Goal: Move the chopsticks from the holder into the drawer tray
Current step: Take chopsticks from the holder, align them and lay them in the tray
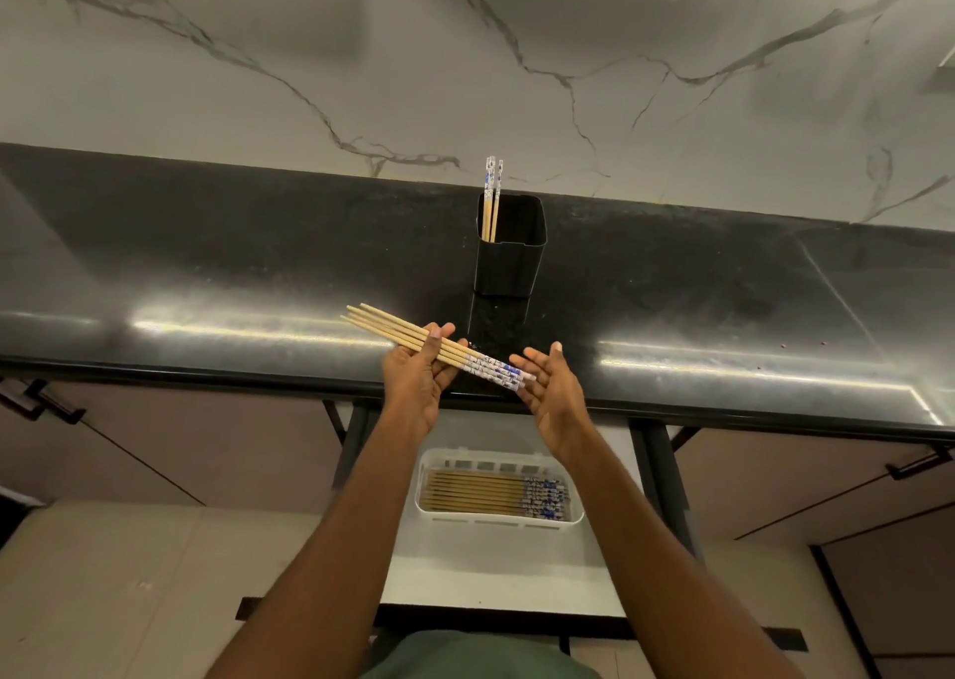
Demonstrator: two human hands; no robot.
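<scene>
Mid-transfer: a bundle is out of the holder, not yet in the tray.

Over the glossy black worktop's front edge, your left hand clasps the bundle of bamboo chopsticks with blue-patterned ends; your right hand is spread loose at their tips. Lower them flat into the white plastic drawer tray below, nothing blocking. Two remain in the black square holder.

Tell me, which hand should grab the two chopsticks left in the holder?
Probably the right hand. It is open, only touching the ends of the bundle that the left hand grips, and nearer the holder with the two chopsticks.
</scene>
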